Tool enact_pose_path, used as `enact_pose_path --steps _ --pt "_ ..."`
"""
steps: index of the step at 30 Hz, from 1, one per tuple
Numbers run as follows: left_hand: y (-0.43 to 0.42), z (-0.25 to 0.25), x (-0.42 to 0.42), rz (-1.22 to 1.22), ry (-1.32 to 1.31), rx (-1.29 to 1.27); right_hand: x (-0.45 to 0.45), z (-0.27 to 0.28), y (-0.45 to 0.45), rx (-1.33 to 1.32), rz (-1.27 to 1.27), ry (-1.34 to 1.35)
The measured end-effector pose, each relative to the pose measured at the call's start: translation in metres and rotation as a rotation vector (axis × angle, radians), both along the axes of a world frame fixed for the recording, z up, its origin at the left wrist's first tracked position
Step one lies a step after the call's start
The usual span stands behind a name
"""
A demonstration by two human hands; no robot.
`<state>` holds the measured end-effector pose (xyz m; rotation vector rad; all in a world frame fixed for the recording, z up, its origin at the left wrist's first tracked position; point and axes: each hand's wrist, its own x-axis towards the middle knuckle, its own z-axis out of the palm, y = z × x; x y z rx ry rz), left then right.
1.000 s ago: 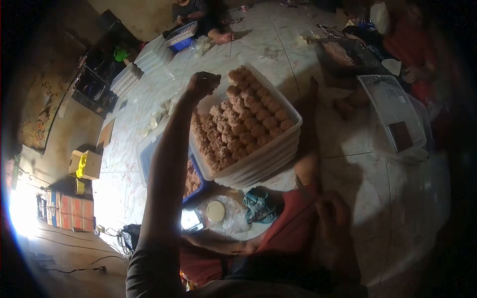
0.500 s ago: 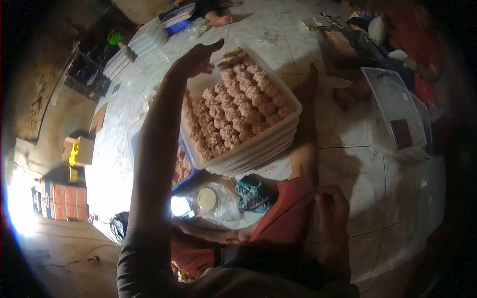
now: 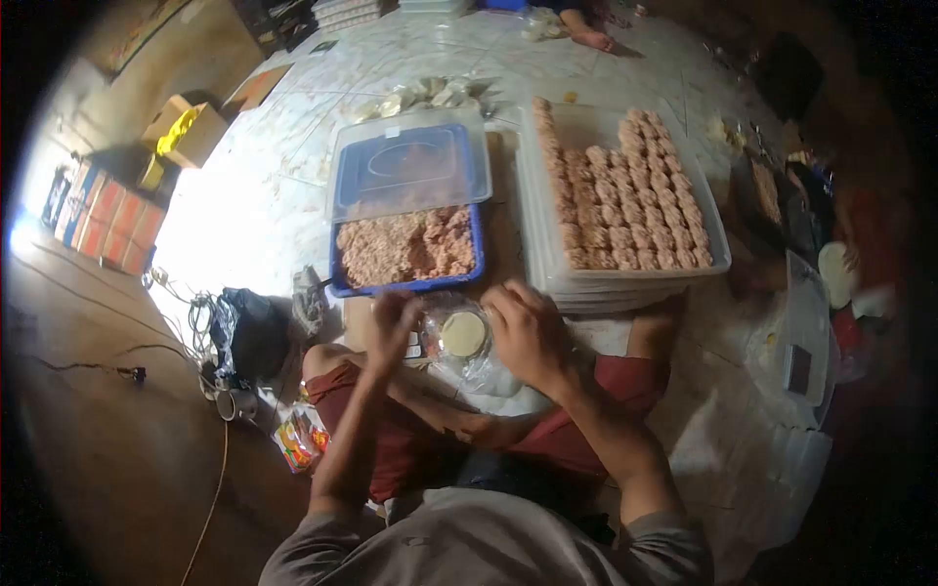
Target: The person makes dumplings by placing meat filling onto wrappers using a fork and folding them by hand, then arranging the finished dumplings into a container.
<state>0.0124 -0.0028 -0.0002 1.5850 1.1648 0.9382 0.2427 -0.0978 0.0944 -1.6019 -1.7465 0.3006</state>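
A stack of round, pale wrappers [image 3: 463, 334] lies in a clear plastic bag [image 3: 476, 373] on the floor in front of my crossed legs. At the bag's left side is my left hand [image 3: 391, 327], fingers drawn together and slightly blurred. My right hand [image 3: 530, 334] is curled at the bag's right edge, its fingertips pressed together. Whatever either hand pinches is too small or hidden to name. Beyond them, a blue tub [image 3: 478, 244] holds minced filling [image 3: 405, 244], partly covered by a clear lid [image 3: 342, 181]. Rows of dumplings [image 3: 625, 205] fill much of a white tray [image 3: 721, 249] stacked on others.
Small plastic packets [image 3: 435, 93] lie beyond the tub. A black bag [image 3: 252, 327], cables and a mug [image 3: 235, 403] are at my left. Clear lids [image 3: 806, 342] stand at my right. Another person's foot [image 3: 592, 39] shows at the far edge, and cartons [image 3: 107, 220] stand far left.
My left hand has come back from above the dumpling tray to the wrapper bag. My right hand has moved from beside my right knee to the bag. The view has turned left.
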Motion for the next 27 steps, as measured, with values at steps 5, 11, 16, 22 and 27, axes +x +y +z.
enact_pose_path --steps 5,11,16,22,27 --pt "-0.044 -0.086 0.010 -0.430 0.580 0.430 -0.038 -0.040 0.130 0.171 -0.084 -0.497" --pt "-0.033 -0.135 0.016 -0.475 0.771 0.453 -0.071 -0.080 0.173 0.286 0.150 -0.898" --pt "-0.028 -0.108 0.022 -0.496 0.735 0.389 -0.039 -0.034 0.169 0.049 0.386 -0.730" --pt "-0.036 -0.126 0.026 -0.410 0.739 0.580 -0.052 -0.053 0.164 0.226 0.400 -0.660" --pt "-0.033 -0.115 0.027 -0.389 0.594 0.525 -0.025 -0.033 0.160 0.050 0.190 -0.548"
